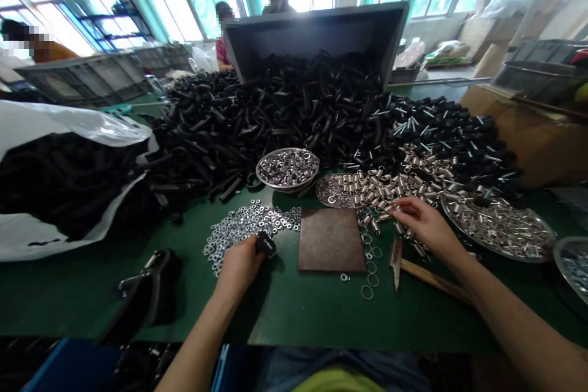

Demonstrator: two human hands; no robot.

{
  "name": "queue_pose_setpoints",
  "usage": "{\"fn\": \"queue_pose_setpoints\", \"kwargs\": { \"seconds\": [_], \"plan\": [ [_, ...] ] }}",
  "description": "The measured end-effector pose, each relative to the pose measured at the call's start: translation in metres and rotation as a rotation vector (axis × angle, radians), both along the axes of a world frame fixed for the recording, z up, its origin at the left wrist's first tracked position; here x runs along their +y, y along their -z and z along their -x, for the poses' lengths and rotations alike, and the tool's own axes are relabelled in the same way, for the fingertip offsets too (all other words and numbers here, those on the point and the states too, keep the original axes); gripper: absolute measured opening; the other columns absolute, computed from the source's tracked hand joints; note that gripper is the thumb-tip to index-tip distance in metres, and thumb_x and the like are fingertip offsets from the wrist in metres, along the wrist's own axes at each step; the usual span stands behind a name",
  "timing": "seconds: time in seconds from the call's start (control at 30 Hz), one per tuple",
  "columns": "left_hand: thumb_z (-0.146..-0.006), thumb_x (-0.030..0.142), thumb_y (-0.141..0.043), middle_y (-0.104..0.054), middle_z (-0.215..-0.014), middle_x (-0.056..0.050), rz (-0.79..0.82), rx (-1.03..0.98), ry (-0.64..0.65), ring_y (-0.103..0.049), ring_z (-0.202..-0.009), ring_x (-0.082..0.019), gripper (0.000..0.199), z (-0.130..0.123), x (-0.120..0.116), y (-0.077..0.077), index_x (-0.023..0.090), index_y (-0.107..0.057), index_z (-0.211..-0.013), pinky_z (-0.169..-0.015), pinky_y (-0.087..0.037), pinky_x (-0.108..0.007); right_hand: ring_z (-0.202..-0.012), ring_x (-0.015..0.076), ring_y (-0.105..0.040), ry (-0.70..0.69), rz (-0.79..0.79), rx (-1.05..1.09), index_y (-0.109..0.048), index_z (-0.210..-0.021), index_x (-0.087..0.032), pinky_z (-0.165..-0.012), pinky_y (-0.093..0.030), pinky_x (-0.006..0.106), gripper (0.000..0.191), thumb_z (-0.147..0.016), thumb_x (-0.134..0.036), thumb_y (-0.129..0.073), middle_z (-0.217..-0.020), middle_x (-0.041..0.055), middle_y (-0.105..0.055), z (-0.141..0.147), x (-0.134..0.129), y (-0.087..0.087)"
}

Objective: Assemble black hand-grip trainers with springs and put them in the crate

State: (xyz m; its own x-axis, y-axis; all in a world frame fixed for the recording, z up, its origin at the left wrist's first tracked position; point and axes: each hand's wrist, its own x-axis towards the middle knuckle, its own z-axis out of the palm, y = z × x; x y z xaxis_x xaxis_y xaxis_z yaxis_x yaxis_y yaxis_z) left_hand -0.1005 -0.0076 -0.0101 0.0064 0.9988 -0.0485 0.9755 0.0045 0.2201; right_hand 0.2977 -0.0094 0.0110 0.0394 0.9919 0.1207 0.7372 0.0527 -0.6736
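My left hand (239, 266) is closed around a short black plastic piece (266, 245), most of which the fingers hide. It is held just in front of a spread of loose hex nuts (243, 220). Over the front of a heap of metal coil springs (390, 187), my right hand (425, 226) pinches a spring (393, 209), partly covered by its fingertips. Between the hands a flat brown metal plate (331, 240) lies on the green table. Several thin rings (372, 280) lie by its right edge, near a hammer (434, 278) with a wooden handle.
Black curved handles (298, 110) spill from a tipped grey bin (316, 27). A bowl of metal rings (288, 171) stands behind the plate. A tray of small metal pins (509, 233) lies right. A white sack (124, 128) and a black clamp-like part (147, 288) are left. Co-workers sit beyond.
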Motion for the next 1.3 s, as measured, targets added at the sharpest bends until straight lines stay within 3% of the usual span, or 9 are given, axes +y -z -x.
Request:
{"fn": "queue_pose_setpoints", "kwargs": {
  "seconds": [0.1,0.2,0.33,0.47,0.7,0.83,0.93,1.13,1.3],
  "plan": [
    [-0.072,0.025,-0.058,-0.067,-0.074,-0.005,0.055,-0.459,-0.132,-0.065,-0.076,-0.023,0.014,-0.014,-0.010,-0.010,0.017,-0.063,-0.082,-0.068,-0.047,-0.029,-0.070,0.0179,-0.061,0.034,0.060,0.450,-0.060,-0.099,-0.020,-0.062,-0.050,0.030,0.030,-0.077,-0.042,-0.059,-0.081,0.0041,-0.064,0.028,-0.021,-0.009],
    [-0.066,0.031,-0.068,-0.067,-0.073,-0.005,0.181,-1.112,-0.231,-0.065,-0.071,-0.021,0.030,-0.045,-0.031,-0.020,0.013,-0.064,-0.089,-0.067,-0.051,-0.031,-0.058,0.0135,-0.055,-0.093,0.157,0.612,-0.064,-0.092,-0.021,-0.055,-0.046,0.027,0.024,-0.078,-0.040,-0.061,-0.066,-0.0002,-0.059,0.068,-0.043,-0.013],
    [-0.059,0.030,-0.077,-0.065,-0.068,-0.005,0.344,-1.537,-0.276,-0.063,-0.062,-0.016,0.033,-0.089,-0.057,-0.029,0.009,-0.064,-0.082,-0.063,-0.054,-0.029,-0.066,0.0129,-0.055,-0.329,0.207,0.777,-0.066,-0.082,-0.022,-0.055,-0.047,0.026,0.013,-0.077,-0.034,-0.063,-0.080,0.0018,-0.057,0.113,-0.065,-0.015],
    [-0.061,0.029,-0.077,-0.062,-0.064,-0.003,0.455,-1.650,-0.242,-0.059,-0.058,-0.012,0.028,-0.105,-0.068,-0.033,0.010,-0.066,-0.076,-0.057,-0.053,-0.024,-0.071,0.0124,-0.055,-0.387,0.214,0.839,-0.068,-0.078,-0.024,-0.058,-0.048,0.025,0.006,-0.077,-0.029,-0.064,-0.087,0.0019,-0.054,0.131,-0.071,-0.016],
    [-0.064,0.028,-0.075,-0.060,-0.065,-0.001,0.491,-1.651,-0.219,-0.058,-0.058,-0.012,0.025,-0.099,-0.070,-0.027,0.011,-0.065,-0.078,-0.060,-0.053,-0.026,-0.066,0.0110,-0.055,-0.313,0.245,0.917,-0.067,-0.074,-0.021,-0.059,-0.047,0.025,0.007,-0.072,-0.027,-0.069,-0.087,0.0011,-0.056,0.135,-0.067,-0.009],
    [-0.070,0.030,-0.070,-0.061,-0.070,-0.003,0.337,-1.435,-0.061,-0.057,-0.065,-0.013,0.019,-0.096,-0.071,-0.026,0.013,-0.068,-0.079,-0.063,-0.049,-0.025,-0.065,0.0123,-0.058,-0.173,0.324,1.012,-0.064,-0.086,-0.020,-0.062,-0.047,0.026,0.019,-0.072,-0.031,-0.070,-0.077,0.0003,-0.061,0.136,-0.062,-0.002],
    [-0.073,0.029,-0.067,-0.062,-0.074,-0.003,0.228,-1.260,-0.008,-0.053,-0.064,-0.010,0.016,-0.098,-0.072,-0.023,0.014,-0.068,-0.079,-0.059,-0.043,-0.020,-0.072,0.0156,-0.061,-0.106,0.272,0.884,-0.064,-0.091,-0.019,-0.067,-0.049,0.029,0.025,-0.071,-0.032,-0.070,-0.078,0.0018,-0.064,0.133,-0.057,-0.003],
    [-0.069,0.031,-0.071,-0.039,-0.057,0.007,0.730,-1.799,-0.334,-0.027,-0.043,-0.001,0.027,-0.115,-0.072,-0.009,0.014,-0.050,-0.076,-0.040,-0.019,-0.013,-0.079,0.0152,-0.062,-0.163,0.011,0.604,-0.067,-0.088,-0.024,-0.071,-0.051,0.028,0.014,-0.074,-0.026,-0.067,-0.093,0.0020,-0.064,0.128,-0.058,-0.025],
    [-0.061,0.022,-0.074,-0.035,-0.056,0.008,0.822,-1.923,-0.338,-0.026,-0.044,-0.001,0.031,-0.129,-0.073,-0.009,0.015,-0.046,-0.073,-0.040,-0.016,-0.013,-0.085,0.0151,-0.062,-0.250,-0.092,0.498,-0.066,-0.087,-0.025,-0.074,-0.049,0.027,0.014,-0.076,-0.017,-0.063,-0.091,0.0006,-0.064,0.135,-0.064,-0.035]
  ]
}}
